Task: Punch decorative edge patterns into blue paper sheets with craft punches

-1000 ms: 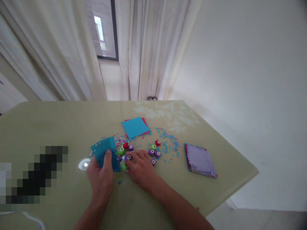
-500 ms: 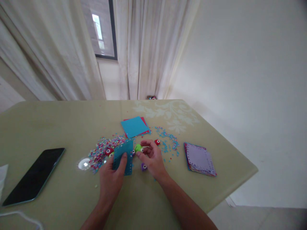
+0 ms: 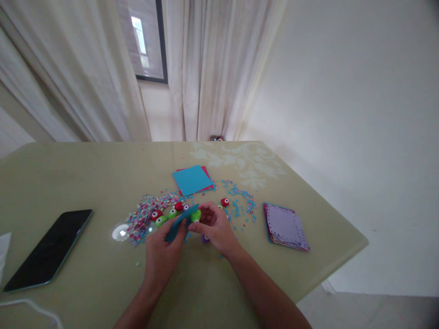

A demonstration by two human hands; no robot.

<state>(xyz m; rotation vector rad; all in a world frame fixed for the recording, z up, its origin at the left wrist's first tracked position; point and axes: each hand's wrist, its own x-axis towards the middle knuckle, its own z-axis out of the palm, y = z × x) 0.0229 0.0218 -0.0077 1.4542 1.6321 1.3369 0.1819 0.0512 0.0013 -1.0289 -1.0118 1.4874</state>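
My left hand (image 3: 166, 244) pinches a blue paper card (image 3: 180, 222), now tilted so that it shows nearly edge-on. Along its border the card has punched holes. In my right hand (image 3: 216, 226) is a small green paper punch (image 3: 195, 216) with a white eye, its front against the card's right edge. Whether the card sits in its slot I cannot tell. Behind my left hand lie more punches: a red punch (image 3: 157, 214), a green punch (image 3: 160, 221) and others. Beneath my right hand a purple punch (image 3: 205, 239) is partly hidden. Another red punch (image 3: 225, 202) lies just beyond it.
Multicoloured paper confetti (image 3: 147, 212) is heaped at left, with blue bits (image 3: 242, 201) scattered right. Flat blue and red sheets (image 3: 193, 179) lie behind. A stack of hole-edged cards (image 3: 286, 227) sits at right. A phone (image 3: 50, 249) and white cable (image 3: 30, 304) are at left.
My left hand has turned the blue card from facing me to nearly edge-on. The green punch in my right hand has come slightly left, up against the card's edge.
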